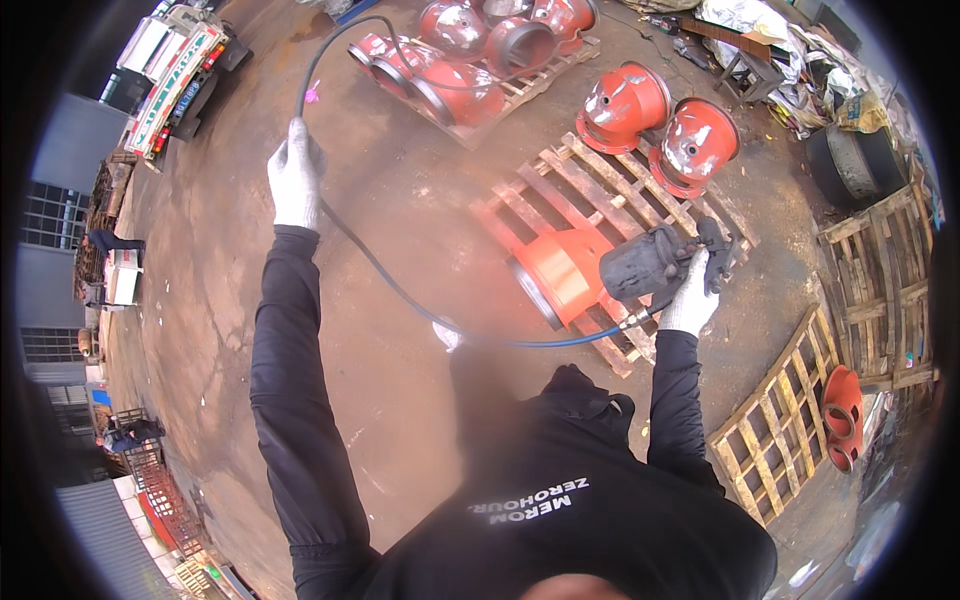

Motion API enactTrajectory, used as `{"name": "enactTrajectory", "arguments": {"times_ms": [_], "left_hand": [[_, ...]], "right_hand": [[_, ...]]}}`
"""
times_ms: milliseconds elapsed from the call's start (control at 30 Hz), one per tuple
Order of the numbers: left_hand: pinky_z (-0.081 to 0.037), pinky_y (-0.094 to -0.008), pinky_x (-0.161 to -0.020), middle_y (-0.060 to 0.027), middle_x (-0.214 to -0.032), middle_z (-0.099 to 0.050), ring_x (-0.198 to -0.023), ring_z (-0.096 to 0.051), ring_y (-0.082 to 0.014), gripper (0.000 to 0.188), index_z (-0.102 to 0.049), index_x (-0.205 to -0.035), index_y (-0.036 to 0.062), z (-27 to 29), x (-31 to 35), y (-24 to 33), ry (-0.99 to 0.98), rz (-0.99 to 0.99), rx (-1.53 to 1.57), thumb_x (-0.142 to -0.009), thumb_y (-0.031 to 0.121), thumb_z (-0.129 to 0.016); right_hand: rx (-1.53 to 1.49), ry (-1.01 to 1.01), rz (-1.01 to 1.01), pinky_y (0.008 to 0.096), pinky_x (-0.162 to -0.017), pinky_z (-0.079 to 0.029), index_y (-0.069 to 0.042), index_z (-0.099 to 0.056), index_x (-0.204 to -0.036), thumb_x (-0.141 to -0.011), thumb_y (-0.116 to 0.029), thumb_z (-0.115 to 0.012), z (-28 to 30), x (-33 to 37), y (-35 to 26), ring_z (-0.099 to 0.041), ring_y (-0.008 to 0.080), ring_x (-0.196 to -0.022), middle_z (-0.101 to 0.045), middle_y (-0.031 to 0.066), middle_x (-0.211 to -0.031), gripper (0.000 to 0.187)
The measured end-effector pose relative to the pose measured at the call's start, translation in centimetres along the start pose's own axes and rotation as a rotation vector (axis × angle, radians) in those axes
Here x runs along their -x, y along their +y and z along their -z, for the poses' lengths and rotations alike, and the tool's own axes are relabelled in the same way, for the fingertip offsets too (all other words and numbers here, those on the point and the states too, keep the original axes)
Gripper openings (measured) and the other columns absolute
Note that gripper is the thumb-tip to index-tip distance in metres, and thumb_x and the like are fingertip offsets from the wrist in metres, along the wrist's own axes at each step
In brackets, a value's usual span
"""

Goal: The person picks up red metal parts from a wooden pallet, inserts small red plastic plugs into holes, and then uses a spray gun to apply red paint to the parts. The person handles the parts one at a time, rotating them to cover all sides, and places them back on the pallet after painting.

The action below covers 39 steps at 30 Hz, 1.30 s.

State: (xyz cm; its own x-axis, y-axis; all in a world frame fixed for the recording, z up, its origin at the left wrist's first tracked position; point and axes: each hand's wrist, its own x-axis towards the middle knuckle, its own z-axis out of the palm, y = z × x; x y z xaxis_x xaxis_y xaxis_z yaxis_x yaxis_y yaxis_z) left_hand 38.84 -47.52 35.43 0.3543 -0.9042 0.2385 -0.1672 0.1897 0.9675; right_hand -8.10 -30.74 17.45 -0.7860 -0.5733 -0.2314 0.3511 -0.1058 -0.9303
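My right hand [690, 300], in a white glove, is closed around a spray gun with a dark, paint-stained cup [638, 264]. A blue-to-black air hose [375, 262] runs from the gun in a long loop to my left. My left hand [295, 178], also gloved in white, is raised and closed on that hose. Just left of the cup, a bright orange flanged metal casting [568, 268] lies on a wooden pallet [585, 185]; its pale rim faces the lower left. An orange haze blurs the pallet's left slats.
Two patchy orange castings [625, 105] stand at the pallet's far end. Another pallet [535, 90] beyond holds several more. Bare pallets [775, 420], a dark drum [850, 165] and scrap [770, 50] line the right. A truck [180, 85] and distant people are at left.
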Motion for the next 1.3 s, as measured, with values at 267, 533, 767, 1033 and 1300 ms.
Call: {"name": "enactTrajectory", "arguments": {"times_ms": [267,533,767,1033,1300], "left_hand": [[-0.031,-0.0267,-0.051,0.0046,-0.067,-0.046,-0.056,-0.041,-0.0068,0.044,-0.054,-0.078,0.012,2.6,-18.7,-12.6,-0.282,-0.057,-0.101,-0.109,0.042,-0.06],[-0.047,-0.0298,-0.07,-0.0067,-0.083,-0.069,-0.075,-0.059,-0.0105,0.036,-0.071,-0.104,-0.0037,0.1,-33.3,-23.9,-0.658,-0.106,-0.374,-0.107,0.031,-0.064],[-0.056,-0.0447,-0.075,-0.0248,-0.088,-0.072,-0.088,-0.071,-0.0449,0.037,-0.075,-0.104,0.0018,-7.2,-42.1,-34.6,-0.943,-0.29,-0.719,-0.102,0.038,-0.065],[-0.057,-0.0508,-0.088,-0.0294,-0.14,-0.058,-0.099,-0.069,-0.0477,0.087,-0.021,-0.165,0.006,-12.8,-45.1,-55.3,-1.337,-0.299,-0.967,-0.089,0.01,-0.063],[-0.057,-0.0477,-0.096,-0.0275,-0.138,-0.059,-0.11,-0.067,-0.0437,0.105,-0.005,-0.17,0.0111,-18.1,-43.8,-75.7,-1.533,-0.362,-1.267,-0.083,-0.001,-0.063]], "right_hand": [[-0.043,0.021,0.043,0.0276,-0.06,-0.051,-0.006,-0.066,-0.118,-0.108,-0.029,-0.063,-14.6,4.4,11.4,-0.062,0.0121,-0.07,-0.07,0.004,-0.096,0.025],[0.122,0.261,0.122,0.0288,-0.07,-0.055,-0.005,-0.064,-0.125,-0.108,-0.022,-0.064,-28.8,7.0,21.6,-0.065,0.013,-0.078,-0.07,0.0048,-0.101,0.024],[0.432,0.311,-0.043,0.0414,-0.107,-0.047,0.005,-0.051,-0.144,-0.096,-0.036,-0.076,-39.4,2.8,32.4,-0.062,0.029,-0.124,-0.066,0.0196,-0.134,0.068],[0.566,0.344,-0.311,0.0366,-0.105,-0.048,-0.003,-0.054,-0.141,-0.095,-0.013,-0.075,-48.1,-10.1,52.1,-0.063,0.0231,-0.117,-0.066,0.013,-0.129,0.052],[0.641,0.458,-0.055,0.049,-0.107,-0.049,-0.003,-0.043,-0.151,-0.093,-0.045,-0.07,-50.6,-23.7,72.0,-0.064,0.0389,-0.123,-0.063,0.0248,-0.136,0.077]]}}
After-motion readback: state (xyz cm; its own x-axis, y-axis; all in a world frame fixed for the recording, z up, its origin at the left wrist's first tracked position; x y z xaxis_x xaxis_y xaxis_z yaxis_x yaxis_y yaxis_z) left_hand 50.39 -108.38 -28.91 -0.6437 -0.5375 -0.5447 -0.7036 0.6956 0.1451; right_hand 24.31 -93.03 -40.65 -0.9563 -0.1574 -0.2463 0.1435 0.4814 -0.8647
